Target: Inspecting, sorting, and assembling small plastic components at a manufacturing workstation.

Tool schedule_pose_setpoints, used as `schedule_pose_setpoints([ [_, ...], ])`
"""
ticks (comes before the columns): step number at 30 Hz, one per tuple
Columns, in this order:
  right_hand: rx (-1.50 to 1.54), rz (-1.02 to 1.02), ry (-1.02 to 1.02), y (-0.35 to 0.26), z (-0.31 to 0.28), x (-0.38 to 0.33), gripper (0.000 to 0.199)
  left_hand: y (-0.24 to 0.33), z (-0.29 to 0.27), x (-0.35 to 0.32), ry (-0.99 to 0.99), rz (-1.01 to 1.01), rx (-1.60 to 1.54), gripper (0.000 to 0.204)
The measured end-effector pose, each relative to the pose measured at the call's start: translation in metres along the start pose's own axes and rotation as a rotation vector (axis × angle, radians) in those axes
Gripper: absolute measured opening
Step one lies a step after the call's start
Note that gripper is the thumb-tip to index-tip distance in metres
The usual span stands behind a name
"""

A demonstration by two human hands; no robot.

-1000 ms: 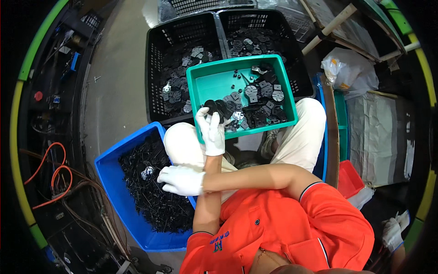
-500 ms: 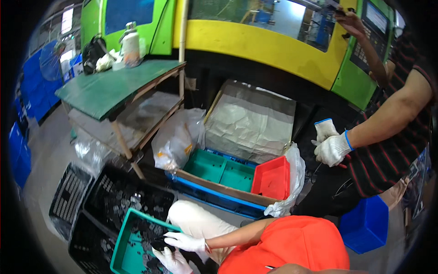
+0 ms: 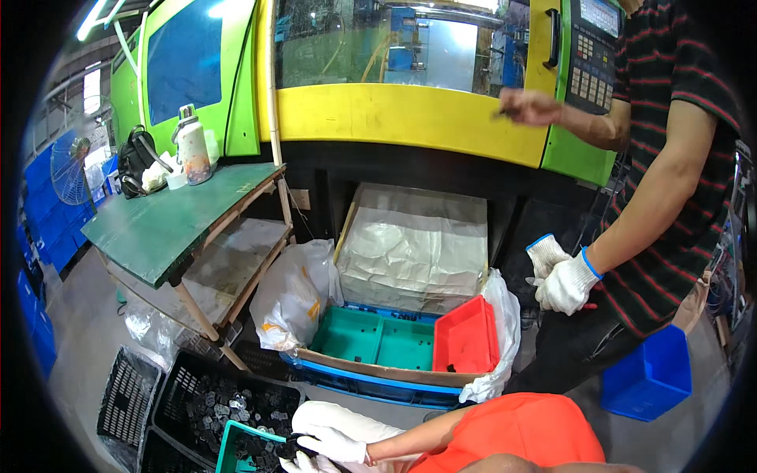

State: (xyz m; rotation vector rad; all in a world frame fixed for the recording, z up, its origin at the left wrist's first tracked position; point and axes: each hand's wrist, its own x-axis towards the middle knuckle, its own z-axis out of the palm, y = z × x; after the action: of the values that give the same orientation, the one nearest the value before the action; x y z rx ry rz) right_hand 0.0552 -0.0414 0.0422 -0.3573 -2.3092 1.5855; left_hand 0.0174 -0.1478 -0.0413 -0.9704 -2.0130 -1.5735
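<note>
My white-gloved right hand (image 3: 337, 445) is at the bottom, its fingers closed over a small black plastic part (image 3: 296, 446). Just below it my gloved left hand (image 3: 310, 465), cut off by the lower edge, has its fingers closed about the same dark part. The part's exact shape is mostly hidden. Beside both hands stands a green tray (image 3: 227, 443) holding several black pieces. Behind it is a black perforated crate (image 3: 175, 386) with many loose black pieces.
A person in a striped shirt (image 3: 654, 205) stands right, one hand raised by a machine (image 3: 410, 114), the other holding white gloves. Ahead are a blue crate (image 3: 355, 386) with green trays and a red tray (image 3: 467, 335), a green-topped table (image 3: 181, 213), and a blue bin (image 3: 648, 374).
My view has tilted upward, so my hands and the green tray sit lower in the picture. My hands have drawn closer together. The other person's raised hand has moved left and down from the control panel.
</note>
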Motion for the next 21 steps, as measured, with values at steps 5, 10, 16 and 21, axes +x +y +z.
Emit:
schedule_pose_setpoints([
  [5, -0.019, 0.023, -0.008, -0.006, -0.008, -0.003, 0.031, 0.019, -0.008, 0.0, 0.051, -0.109, 0.04, 0.021],
  [10, -0.044, 0.016, -0.022, -0.011, -0.004, -0.001, 0.034, 0.059, -0.041, 0.023, -0.031, -0.065, 0.381, 0.026],
  [16, -0.007, 0.086, -0.091, -0.011, 0.008, -0.008, 0.039, 0.08, -0.04, 0.028, 0.413, -0.968, -0.777, 0.022],
  [21, 0.311, 0.222, -0.167, -0.03, 0.012, -0.009, 0.043, 0.089, -0.047, 0.03, 0.463, -0.979, -0.826, 0.015],
])
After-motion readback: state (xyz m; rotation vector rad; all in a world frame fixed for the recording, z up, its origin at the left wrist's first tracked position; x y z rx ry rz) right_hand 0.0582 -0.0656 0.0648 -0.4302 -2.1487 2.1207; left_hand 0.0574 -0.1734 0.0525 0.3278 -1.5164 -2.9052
